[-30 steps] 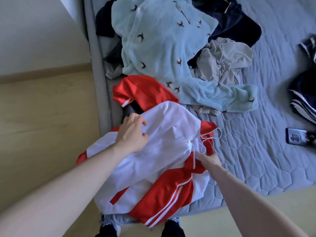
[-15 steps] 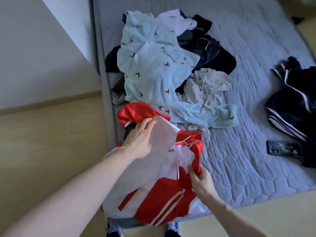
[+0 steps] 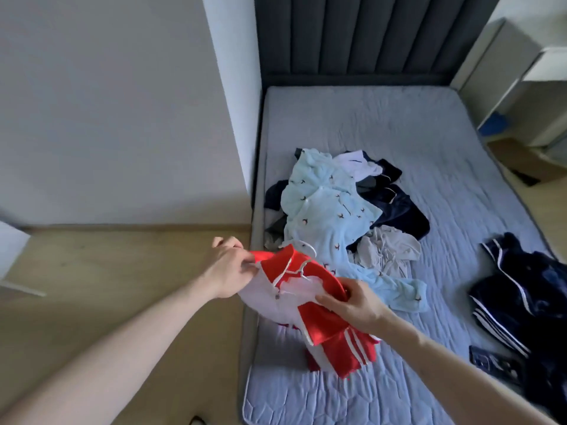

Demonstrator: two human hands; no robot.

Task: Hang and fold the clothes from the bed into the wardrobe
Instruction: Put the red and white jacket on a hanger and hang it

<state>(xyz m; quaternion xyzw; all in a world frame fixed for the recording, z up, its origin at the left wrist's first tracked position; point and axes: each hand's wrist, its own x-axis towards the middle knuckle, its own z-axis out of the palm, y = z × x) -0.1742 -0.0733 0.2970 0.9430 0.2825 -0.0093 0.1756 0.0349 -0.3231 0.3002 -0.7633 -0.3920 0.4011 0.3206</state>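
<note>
Red-and-white jacket (image 3: 319, 314), on a white hanger (image 3: 302, 265), is lifted over the bed's (image 3: 399, 124) near left corner, left hand (image 3: 228, 268) pinching its collar, right hand (image 3: 352, 305) gripping its shoulder; hanging it likely comes next, needing a carry to the unseen wardrobe.

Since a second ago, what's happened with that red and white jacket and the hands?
The red and white zip jacket has been lifted off the grey quilted mattress and bunched up. The left hand moved from its white back to pinch the red collar edge; the right hand slid up and grips the red shoulder. The pale blue fleece garment and the other clothes stayed put.
</note>
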